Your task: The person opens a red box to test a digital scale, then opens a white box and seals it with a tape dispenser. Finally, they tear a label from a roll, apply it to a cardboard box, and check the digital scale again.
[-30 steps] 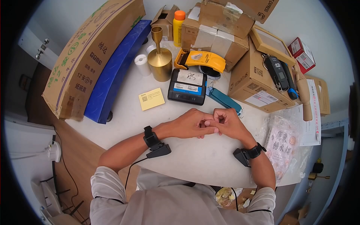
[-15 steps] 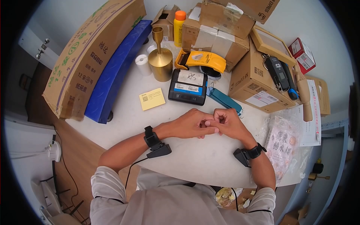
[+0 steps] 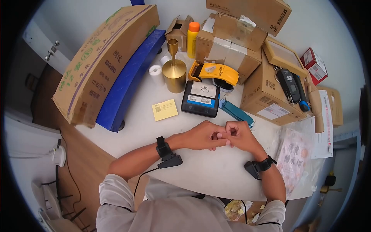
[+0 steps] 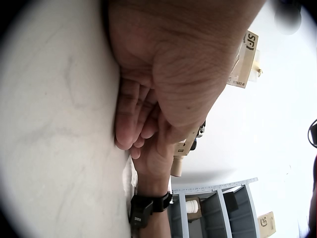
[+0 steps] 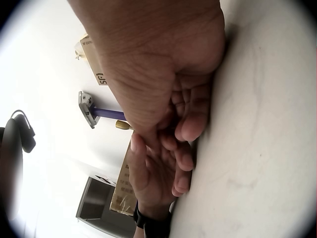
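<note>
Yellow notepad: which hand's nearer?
Left. The left hand is right of the yellow notepad and nearer the person; the right hand is farther right.

grey-streaked white table (image 4: 54, 129), teal bar (image 3: 236, 112), black-and-blue device (image 3: 200, 101)

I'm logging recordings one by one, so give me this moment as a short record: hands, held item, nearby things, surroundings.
Left hand: touches the right hand
Right hand: fingers meet the left hand's
Meeting point: over the white table
Held item: none visible
Nearest things: black-and-blue device, teal item
Left of device: yellow note pad
Behind device: yellow-orange tool
Far left: long carton, blue curved piece
Right: cardboard box, plastic-wrapped packet
</note>
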The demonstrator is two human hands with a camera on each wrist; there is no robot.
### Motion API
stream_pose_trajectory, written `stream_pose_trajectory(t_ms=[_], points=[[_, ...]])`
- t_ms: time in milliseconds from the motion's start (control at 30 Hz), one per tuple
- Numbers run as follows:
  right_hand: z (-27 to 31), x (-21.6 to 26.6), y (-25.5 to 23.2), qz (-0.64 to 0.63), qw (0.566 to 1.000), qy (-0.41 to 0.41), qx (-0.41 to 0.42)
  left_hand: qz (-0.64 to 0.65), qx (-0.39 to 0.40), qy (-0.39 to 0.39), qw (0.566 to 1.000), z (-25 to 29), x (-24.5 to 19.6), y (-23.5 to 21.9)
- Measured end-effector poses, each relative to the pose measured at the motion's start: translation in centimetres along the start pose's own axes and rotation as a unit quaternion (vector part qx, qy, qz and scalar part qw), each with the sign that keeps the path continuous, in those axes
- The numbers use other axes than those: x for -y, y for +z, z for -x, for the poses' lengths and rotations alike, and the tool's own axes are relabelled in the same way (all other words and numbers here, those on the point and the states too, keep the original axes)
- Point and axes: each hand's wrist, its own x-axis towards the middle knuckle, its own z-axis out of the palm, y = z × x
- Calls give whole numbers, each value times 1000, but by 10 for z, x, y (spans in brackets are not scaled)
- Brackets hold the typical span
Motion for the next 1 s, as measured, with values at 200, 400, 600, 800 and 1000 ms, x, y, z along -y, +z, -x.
stream_pose_trajectory(t_ms=[200, 400, 600, 800, 1000], points=[[1, 0, -1, -6, 1000, 1, 3, -10, 2, 11, 1000, -1, 1, 0], [1, 4, -2, 8, 1000, 4, 11, -20, 0, 20, 1000, -1, 3, 1], [0, 4, -2, 13, 1000, -4, 11, -2, 0, 3, 1000, 0, 0, 0], [1, -2, -6, -35, 998, -45, 30, -151, -36, 39, 987, 19, -40, -12], [1, 2, -10, -78, 996, -26, 46, -229, -365, 82, 899, 62, -175, -82]])
